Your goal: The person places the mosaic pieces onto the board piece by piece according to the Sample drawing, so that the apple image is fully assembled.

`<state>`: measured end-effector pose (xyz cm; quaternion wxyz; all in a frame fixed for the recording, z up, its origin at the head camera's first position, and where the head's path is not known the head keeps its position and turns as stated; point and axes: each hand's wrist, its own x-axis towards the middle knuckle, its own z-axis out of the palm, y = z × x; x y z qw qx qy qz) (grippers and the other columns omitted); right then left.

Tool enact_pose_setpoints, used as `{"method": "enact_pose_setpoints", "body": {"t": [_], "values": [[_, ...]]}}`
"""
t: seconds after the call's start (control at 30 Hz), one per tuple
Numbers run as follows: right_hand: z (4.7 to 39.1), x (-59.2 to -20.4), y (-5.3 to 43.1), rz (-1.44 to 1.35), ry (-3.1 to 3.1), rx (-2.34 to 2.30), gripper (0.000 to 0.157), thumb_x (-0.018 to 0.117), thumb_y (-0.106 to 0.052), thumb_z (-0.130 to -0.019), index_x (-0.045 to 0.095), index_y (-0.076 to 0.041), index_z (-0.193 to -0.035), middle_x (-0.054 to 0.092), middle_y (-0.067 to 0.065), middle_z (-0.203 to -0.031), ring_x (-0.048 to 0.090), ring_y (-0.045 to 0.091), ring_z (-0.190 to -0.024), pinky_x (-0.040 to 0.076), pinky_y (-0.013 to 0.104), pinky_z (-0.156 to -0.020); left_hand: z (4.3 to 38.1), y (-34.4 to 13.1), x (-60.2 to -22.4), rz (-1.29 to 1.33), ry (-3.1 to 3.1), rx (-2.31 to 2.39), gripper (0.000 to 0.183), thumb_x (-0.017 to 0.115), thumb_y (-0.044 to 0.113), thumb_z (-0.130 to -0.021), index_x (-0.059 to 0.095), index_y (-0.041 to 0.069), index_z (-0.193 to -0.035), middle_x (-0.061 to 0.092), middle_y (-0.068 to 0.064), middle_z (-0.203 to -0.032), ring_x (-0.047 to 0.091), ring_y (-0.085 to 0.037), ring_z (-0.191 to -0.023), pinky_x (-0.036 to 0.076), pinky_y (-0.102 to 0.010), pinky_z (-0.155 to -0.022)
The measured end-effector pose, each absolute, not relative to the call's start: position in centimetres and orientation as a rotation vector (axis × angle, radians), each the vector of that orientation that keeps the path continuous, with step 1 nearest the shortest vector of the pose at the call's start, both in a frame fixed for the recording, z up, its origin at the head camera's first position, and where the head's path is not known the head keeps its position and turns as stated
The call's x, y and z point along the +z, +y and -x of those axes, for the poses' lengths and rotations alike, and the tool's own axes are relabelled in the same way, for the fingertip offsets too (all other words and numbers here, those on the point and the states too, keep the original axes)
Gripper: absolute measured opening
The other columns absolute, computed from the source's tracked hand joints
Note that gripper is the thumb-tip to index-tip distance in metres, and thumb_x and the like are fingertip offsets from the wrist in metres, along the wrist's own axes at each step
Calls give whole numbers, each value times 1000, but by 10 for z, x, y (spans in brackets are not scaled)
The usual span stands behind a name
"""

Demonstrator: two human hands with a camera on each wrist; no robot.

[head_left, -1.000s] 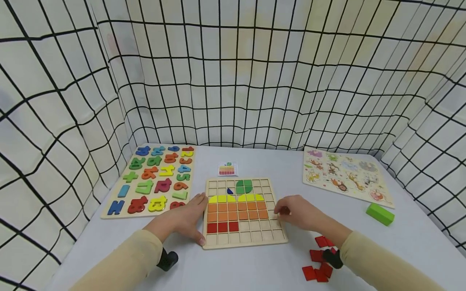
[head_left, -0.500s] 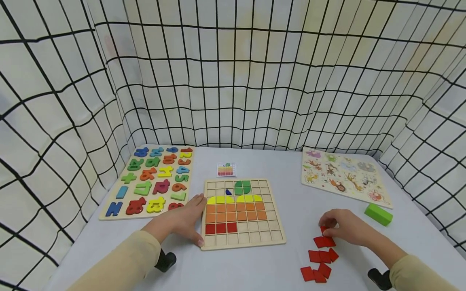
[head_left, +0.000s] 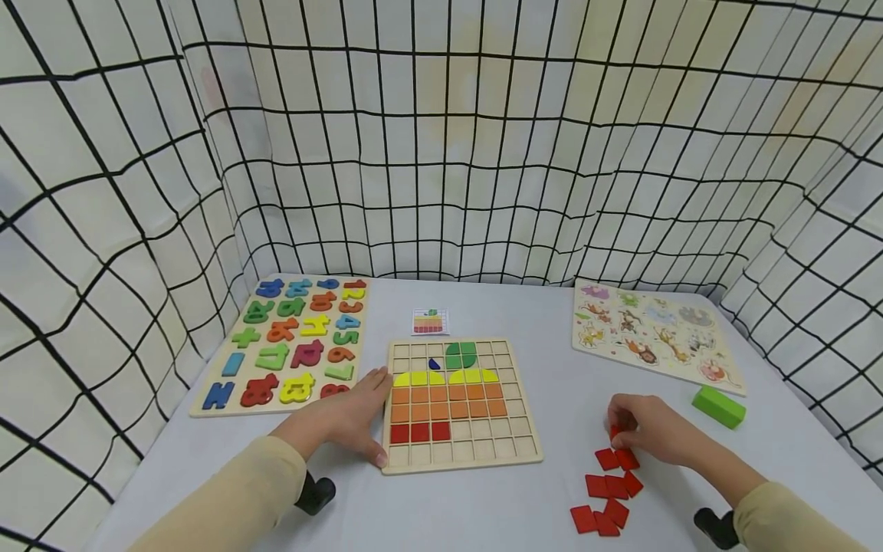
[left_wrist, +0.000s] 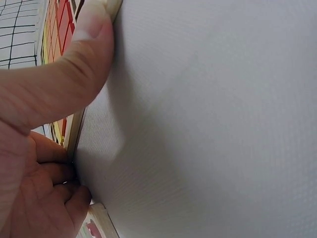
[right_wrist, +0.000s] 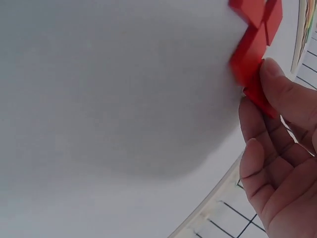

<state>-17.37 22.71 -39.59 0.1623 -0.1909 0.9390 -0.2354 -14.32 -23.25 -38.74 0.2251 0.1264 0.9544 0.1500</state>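
My left hand [head_left: 352, 418] rests along the left edge of a wooden grid board [head_left: 527, 452], thumb at its near left corner. The left wrist view shows the thumb [left_wrist: 91, 44] against the board's edge and the fingers farther along it. Green, blue, yellow, orange and red pieces fill part of the grid. To the right of the board, my right hand [head_left: 655, 429] pinches a red square tile [right_wrist: 258, 95] between thumb and fingers, low over the table. Several other red tiles [head_left: 607, 486] lie loose just nearer than that hand, some touching each other.
A small printed card [head_left: 431, 321] lies behind the grid board. At left is a letter and number board [head_left: 237, 349]; at back right, an animal picture board [head_left: 648, 337]. A green block [head_left: 719, 406] lies beyond my right hand. Black netting [head_left: 441, 165] surrounds the table.
My right hand has moved from the grid board's right edge to the red tiles, where it now grips one. My left hand has stayed at the board's left edge.
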Motion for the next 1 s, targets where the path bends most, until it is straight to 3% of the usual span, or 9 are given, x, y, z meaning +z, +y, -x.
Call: {"method": "enact_pose_setpoints", "body": {"t": [0.43, 0.73, 1.0], "values": [[184, -381, 146, 770, 2748, -680, 20, 78, -3, -87, 65, -17, -91, 62, -8, -85, 58, 12, -85, 57, 24, -76, 142, -232, -386, -340, 2621, 420, 122, 92, 38, -73, 19, -3, -161, 12, -21, -171, 10, -38, -160, 24, -55, -127], [185, -380, 89, 983, 2626, -778, 17, 77, 0, -88, 67, -12, -93, 64, -6, -87, 59, 9, -84, 55, 20, -75, 142, -232, -384, -340, 2626, 412, 122, 92, 38, -72, 19, -3, -161, 13, -21, -171, 10, -37, -160, 24, -55, -127], [179, -388, 57, 954, 2571, -814, 10, 76, -5, -91, 72, -15, -93, 67, -8, -86, 59, 11, -82, 54, 20, -75, 141, -232, -386, -332, 2628, 413, 122, 93, 38, -71, 20, -2, -161, 14, -20, -171, 10, -37, -160, 26, -56, -126]]}}
